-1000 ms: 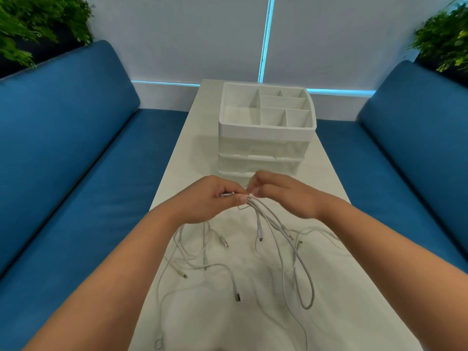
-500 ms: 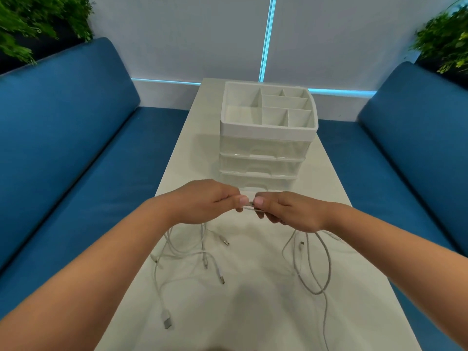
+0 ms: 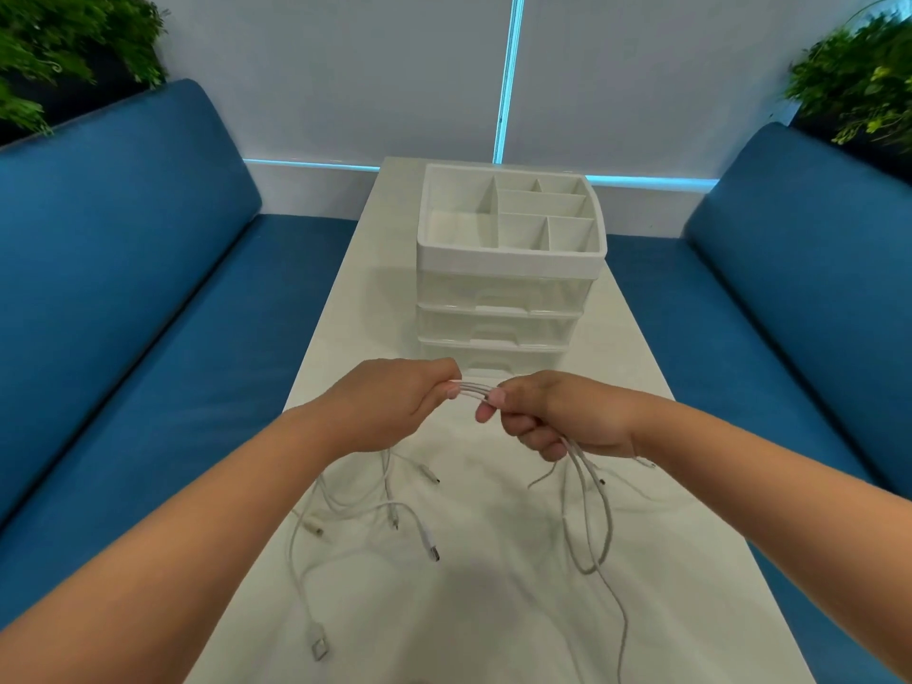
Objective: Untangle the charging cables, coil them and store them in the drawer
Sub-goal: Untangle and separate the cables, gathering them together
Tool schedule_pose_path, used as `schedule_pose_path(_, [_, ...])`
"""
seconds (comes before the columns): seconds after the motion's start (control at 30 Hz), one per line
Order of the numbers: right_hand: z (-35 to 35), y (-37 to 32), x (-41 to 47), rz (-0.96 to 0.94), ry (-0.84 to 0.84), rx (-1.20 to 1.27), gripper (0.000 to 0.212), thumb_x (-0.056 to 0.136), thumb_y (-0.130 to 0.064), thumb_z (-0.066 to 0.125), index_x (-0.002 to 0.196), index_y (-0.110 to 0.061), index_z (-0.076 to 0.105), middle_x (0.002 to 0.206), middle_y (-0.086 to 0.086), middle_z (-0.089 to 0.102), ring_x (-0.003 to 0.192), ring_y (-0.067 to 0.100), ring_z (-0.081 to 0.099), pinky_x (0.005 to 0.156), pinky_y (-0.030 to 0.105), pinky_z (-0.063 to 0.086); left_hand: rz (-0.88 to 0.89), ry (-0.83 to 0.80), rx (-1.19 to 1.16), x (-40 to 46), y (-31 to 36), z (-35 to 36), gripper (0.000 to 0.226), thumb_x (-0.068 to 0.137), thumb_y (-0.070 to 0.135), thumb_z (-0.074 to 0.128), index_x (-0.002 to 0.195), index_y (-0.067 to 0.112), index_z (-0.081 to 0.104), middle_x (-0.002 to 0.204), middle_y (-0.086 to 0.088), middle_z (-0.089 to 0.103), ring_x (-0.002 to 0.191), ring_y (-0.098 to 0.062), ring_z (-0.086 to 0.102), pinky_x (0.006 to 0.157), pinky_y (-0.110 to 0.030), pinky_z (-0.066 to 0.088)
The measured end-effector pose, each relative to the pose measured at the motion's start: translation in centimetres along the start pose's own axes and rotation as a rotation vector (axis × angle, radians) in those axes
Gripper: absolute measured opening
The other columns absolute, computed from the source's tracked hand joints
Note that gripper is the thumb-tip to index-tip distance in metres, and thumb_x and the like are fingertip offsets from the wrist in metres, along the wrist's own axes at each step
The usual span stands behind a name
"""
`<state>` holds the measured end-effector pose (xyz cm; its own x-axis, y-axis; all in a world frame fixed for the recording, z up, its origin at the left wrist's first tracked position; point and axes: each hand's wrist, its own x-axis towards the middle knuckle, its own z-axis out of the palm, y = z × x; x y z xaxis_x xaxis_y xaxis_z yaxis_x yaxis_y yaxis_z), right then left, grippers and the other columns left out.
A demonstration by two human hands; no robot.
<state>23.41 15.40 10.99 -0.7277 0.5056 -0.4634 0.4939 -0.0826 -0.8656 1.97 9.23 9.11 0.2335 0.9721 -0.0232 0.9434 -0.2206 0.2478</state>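
Several white charging cables (image 3: 475, 390) stretch in a short bundle between my two hands above the white table (image 3: 493, 609). My left hand (image 3: 395, 407) grips the bundle's left end, and plug ends (image 3: 433, 552) hang from it down onto the table. My right hand (image 3: 552, 419) grips the right end, with looped cable (image 3: 589, 525) dangling below its fingers. Behind my hands stands the white drawer unit (image 3: 503, 308); its three drawers are closed and its top tray is divided into compartments.
Blue sofas run along both sides of the narrow table, the left sofa (image 3: 123, 298) and the right sofa (image 3: 789, 298). Green plants (image 3: 59, 46) sit behind each sofa back. A USB plug (image 3: 320, 646) lies near the table's front left edge.
My hands have drawn slightly apart and pulled a short stretch of cables taut between them. The dangling ends have split into a left group and a right loop.
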Motion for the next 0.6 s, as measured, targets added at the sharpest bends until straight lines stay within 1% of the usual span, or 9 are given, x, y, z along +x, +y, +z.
schedule_pose_path(0.03, [-0.1,0.1,0.0,0.002,-0.020,0.056,0.027,0.104,-0.031,0.041,0.104,-0.013,0.061,0.063,-0.007,0.035,0.051,0.008,0.029,0.050,0.020,0.032,-0.002,0.020,0.019,0.1,-0.1,-0.1,0.025,0.106,0.041,0.026,0.102,0.027,0.046,0.073,0.010,0.052,0.064,-0.011,0.048,0.059,-0.029,0.034])
schedule_pose_path(0.1, [-0.7,0.3,0.1,-0.049,0.024,-0.097,0.029,0.103,-0.035,0.042,0.099,-0.016,0.063,0.063,-0.007,0.037,0.053,0.010,0.033,0.056,0.022,0.037,0.010,0.041,0.031,0.2,-0.1,-0.2,0.027,0.106,0.042,0.025,0.104,0.027,0.048,0.074,0.010,0.052,0.065,-0.013,0.049,0.061,-0.030,0.036])
schedule_pose_path(0.2, [-1.3,0.4,-0.2,-0.115,0.247,-0.749,0.035,0.102,-0.047,0.036,0.080,-0.026,0.054,0.064,-0.011,0.047,0.058,0.009,0.043,0.062,0.025,0.038,0.032,0.016,-0.014,0.3,0.4,0.0,0.027,0.106,0.042,0.027,0.104,0.025,0.048,0.071,0.008,0.052,0.064,-0.010,0.048,0.059,-0.026,0.035])
schedule_pose_path(0.27, [-1.1,0.7,0.0,-0.108,0.379,-1.026,0.041,0.101,-0.054,0.026,0.078,-0.027,0.046,0.068,-0.008,0.051,0.064,0.012,0.049,0.063,0.029,0.040,0.027,-0.003,-0.046,0.4,0.5,0.2,0.028,0.106,0.042,0.027,0.103,0.024,0.048,0.070,0.007,0.051,0.062,-0.010,0.047,0.058,-0.025,0.034])
schedule_pose_path(0.33, [-0.4,0.9,0.1,-0.104,0.366,-0.964,0.044,0.101,-0.053,0.027,0.077,-0.022,0.046,0.068,-0.005,0.051,0.062,0.014,0.047,0.061,0.029,0.040,0.025,-0.011,-0.017,0.3,0.3,0.5,0.027,0.106,0.042,0.025,0.100,0.025,0.046,0.069,0.008,0.050,0.061,-0.010,0.046,0.057,-0.026,0.033])
schedule_pose_path(0.4, [0.0,0.8,0.0,-0.088,0.220,-0.540,0.039,0.103,-0.044,0.036,0.078,-0.017,0.050,0.065,-0.006,0.046,0.057,0.012,0.043,0.061,0.025,0.041,0.016,-0.005,0.031,0.2,-0.1,0.5,0.027,0.106,0.043,0.023,0.098,0.027,0.043,0.068,0.009,0.049,0.059,-0.009,0.045,0.057,-0.028,0.033])
schedule_pose_path(0.47, [-0.4,0.6,-0.5,-0.077,0.034,-0.163,0.031,0.104,-0.034,0.040,0.087,-0.012,0.056,0.063,-0.006,0.042,0.056,0.012,0.043,0.068,0.027,0.046,-0.001,0.011,0.053,0.1,-0.5,0.2,0.029,0.105,0.043,0.021,0.101,0.025,0.044,0.068,0.010,0.049,0.060,-0.009,0.045,0.059,-0.030,0.033])
schedule_pose_path(0.53, [-1.3,0.9,-0.8,-0.092,-0.039,-0.109,0.031,0.104,-0.033,0.041,0.090,-0.011,0.058,0.062,-0.006,0.042,0.058,0.015,0.046,0.073,0.028,0.045,0.007,0.027,0.057,0.1,-0.6,-0.3,0.030,0.106,0.043,0.022,0.102,0.025,0.046,0.069,0.010,0.049,0.062,-0.009,0.047,0.060,-0.030,0.034])
schedule_pose_path(0.6, [-1.6,1.2,-0.5,-0.075,0.053,-0.363,0.038,0.103,-0.040,0.040,0.080,-0.015,0.056,0.061,-0.007,0.045,0.059,0.015,0.047,0.069,0.026,0.043,0.030,0.030,0.049,0.1,-0.2,-0.4,0.028,0.106,0.042,0.024,0.101,0.026,0.046,0.072,0.009,0.052,0.065,-0.012,0.049,0.062,-0.031,0.035])
